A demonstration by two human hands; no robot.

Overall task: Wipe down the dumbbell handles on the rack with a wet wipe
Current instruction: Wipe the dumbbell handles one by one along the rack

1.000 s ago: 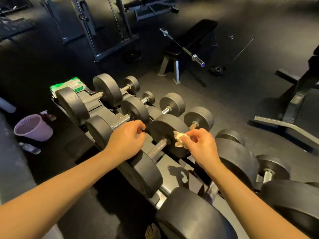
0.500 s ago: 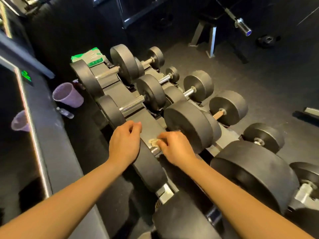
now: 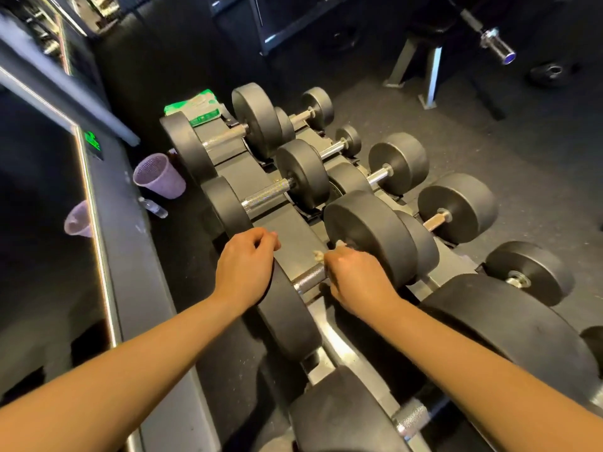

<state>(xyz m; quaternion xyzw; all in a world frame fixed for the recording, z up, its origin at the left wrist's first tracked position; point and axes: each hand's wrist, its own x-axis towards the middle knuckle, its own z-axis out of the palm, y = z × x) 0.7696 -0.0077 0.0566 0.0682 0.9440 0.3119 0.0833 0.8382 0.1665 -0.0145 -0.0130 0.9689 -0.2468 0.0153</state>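
Dumbbells lay in two rows on the rack [image 3: 292,246]: four steel handles showed along the upper row, and at least five smaller dumbbells sat on the lower one. Your right hand [image 3: 355,278] was clamped round the handle [image 3: 308,281] of the third dumbbell [image 3: 368,236] from the rack's far end, with one wet wipe [image 3: 318,256] bunched under your fingers. Your left hand [image 3: 246,262] rested on that dumbbell's left weight, fingers bent; whether they gripped it could not be told. One green pack of wipes [image 3: 195,107] sat at the rack's far left corner. One purple cup [image 3: 160,177] and one small bottle [image 3: 156,209] were on the floor beside the rack.
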